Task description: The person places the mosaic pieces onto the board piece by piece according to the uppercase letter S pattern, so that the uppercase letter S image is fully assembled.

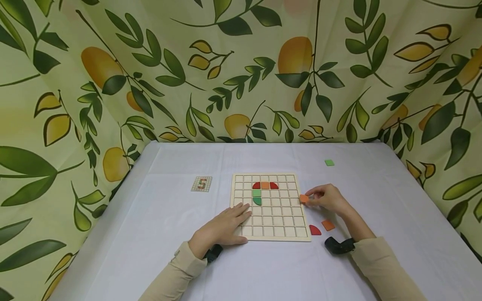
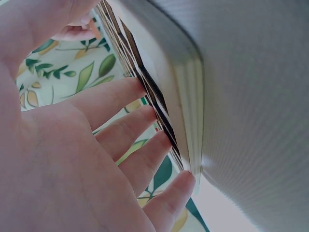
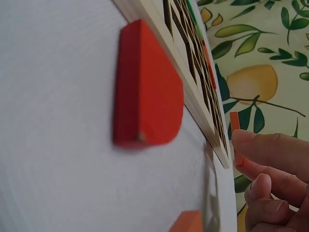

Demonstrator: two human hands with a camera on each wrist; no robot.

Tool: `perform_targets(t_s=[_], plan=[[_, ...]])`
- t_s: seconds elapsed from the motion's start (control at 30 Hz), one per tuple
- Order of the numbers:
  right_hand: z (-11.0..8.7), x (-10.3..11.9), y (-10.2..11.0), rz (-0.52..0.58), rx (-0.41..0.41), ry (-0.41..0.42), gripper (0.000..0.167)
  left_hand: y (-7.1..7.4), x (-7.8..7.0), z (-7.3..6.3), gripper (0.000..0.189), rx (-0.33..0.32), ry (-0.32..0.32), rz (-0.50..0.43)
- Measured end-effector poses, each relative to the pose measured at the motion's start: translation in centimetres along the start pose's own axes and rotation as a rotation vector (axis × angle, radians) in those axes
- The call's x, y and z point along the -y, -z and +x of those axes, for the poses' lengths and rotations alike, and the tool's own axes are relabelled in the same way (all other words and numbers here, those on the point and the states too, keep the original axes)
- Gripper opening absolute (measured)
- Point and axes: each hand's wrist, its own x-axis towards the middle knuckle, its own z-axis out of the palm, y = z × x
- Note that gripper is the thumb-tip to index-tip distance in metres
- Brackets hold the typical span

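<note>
A wooden grid board lies on the table, with two red quarter-round tiles, an orange square tile, a light green square tile and a dark green quarter-round tile set in its cells. My left hand rests on the board's left side, fingers spread and straight. Between thumb and fingertips my right hand pinches an orange square tile at the board's right edge. In the right wrist view that tile is seen edge-on. Near the board's lower right corner lies a red quarter-round tile.
Another orange square tile sits on the table below the right hand. A light green square tile lies farther back. Left of the board is a small pattern card showing a grid with a coloured figure. A leaf-print curtain hangs behind the table.
</note>
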Motion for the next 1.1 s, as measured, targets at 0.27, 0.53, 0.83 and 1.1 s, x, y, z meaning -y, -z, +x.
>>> perform_targets(t_s=[0.27,0.53,0.83,1.1], plan=[[-0.3,0.7,-0.3,-0.013,0.0,0.024,0.03,0.1,-0.1,0.0,0.075,0.009,0.007,-0.003],[0.0,1.1,-0.7,0.008,0.004,0.034,0.03,0.1,-0.1,0.0,0.075,0.01,0.01,-0.005],[0.0,2.2,-1.5,0.038,0.012,0.046,0.031,0.2,-0.1,0.0,0.075,0.014,0.015,-0.015],[0.3,2.6,-2.4,0.036,0.042,0.03,0.032,0.1,-0.1,0.1,0.075,0.014,0.019,-0.012]])
